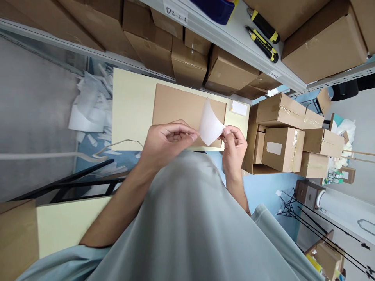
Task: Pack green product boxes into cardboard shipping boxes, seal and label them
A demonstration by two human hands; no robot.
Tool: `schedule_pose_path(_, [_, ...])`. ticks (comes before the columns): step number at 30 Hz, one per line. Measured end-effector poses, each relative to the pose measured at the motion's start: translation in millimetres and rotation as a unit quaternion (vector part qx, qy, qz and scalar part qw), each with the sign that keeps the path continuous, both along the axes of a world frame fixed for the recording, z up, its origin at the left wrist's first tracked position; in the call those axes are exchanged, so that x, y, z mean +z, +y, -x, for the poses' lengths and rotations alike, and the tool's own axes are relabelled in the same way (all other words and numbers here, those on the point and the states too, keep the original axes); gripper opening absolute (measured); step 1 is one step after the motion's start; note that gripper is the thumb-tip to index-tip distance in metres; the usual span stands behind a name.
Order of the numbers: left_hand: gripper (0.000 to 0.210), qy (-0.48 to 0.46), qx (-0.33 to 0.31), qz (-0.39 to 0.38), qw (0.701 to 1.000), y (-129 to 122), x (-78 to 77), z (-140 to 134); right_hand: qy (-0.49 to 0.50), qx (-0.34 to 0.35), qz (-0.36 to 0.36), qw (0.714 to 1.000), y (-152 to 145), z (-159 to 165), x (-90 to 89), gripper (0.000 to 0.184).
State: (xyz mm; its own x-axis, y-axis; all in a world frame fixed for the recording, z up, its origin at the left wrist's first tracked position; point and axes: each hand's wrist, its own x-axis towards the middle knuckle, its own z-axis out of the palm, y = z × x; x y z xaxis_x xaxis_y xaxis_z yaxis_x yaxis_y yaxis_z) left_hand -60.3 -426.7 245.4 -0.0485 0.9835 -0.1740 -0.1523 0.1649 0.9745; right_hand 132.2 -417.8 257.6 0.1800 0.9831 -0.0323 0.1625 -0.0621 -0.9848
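Note:
A small, curved white paper label is held up over a flat brown cardboard box. My right hand pinches its right corner between thumb and fingers. At the opposite edge, the thumb and forefinger of my left hand are closed together on the label's left corner. Both hands are above the near edge of a pale yellow table, where the box lies flat. The side of the label facing the box is hidden.
A small white stack of paper lies at the table's right end. Boxes fill the shelf behind. Two utility knives rest on the upper shelf. More cartons are stacked at right. Crumpled white paper scraps lie at left, near a cable.

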Motion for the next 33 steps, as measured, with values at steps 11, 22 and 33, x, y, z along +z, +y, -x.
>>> schedule_pose_path(11, [0.019, 0.015, -0.004, -0.005, 1.0, -3.5, 2.1, -4.8, -0.013, -0.007, -0.006, 1.0, -5.0, -2.2, 0.7, 0.039])
schedule_pose_path(22, [0.013, 0.004, -0.026, -0.028, 0.999, -1.2, -5.2, -6.3, -0.01, -0.006, -0.003, 1.0, -9.3, -4.9, 1.2, 0.038])
schedule_pose_path(33, [0.015, -0.002, -0.02, -0.019, 1.0, -4.1, 2.7, -8.2, 0.001, -0.013, -0.006, 1.0, -11.8, -4.6, 2.3, 0.039])
